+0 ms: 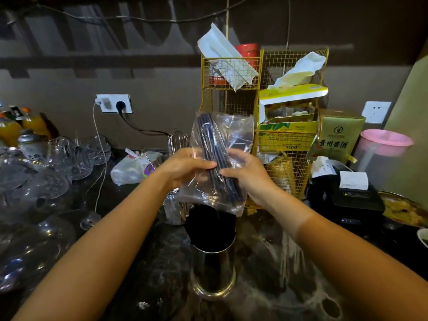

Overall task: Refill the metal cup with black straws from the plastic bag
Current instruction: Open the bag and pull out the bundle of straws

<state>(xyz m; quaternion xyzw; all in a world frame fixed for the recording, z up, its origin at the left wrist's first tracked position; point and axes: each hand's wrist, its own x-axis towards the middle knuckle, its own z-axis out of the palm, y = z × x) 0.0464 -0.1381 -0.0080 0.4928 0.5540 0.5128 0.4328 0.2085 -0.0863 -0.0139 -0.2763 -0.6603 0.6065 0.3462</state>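
left hand (185, 166): gripping the plastic bag (220, 158) at its middle, fingers pressing the bundle through the film
right hand (247, 174): clutching the same bag from the other side, thumb lying on the straws
black straws (216, 158): sitting inside the bag, held upright and tilted above the cup
metal cup (214, 267): standing on the dark counter (266, 262) just below the bag, already showing a dark mass of straws at its mouth
progress: looking partway; the bagged bundle is not yet going in
left to do: sliding the straws out into the cup
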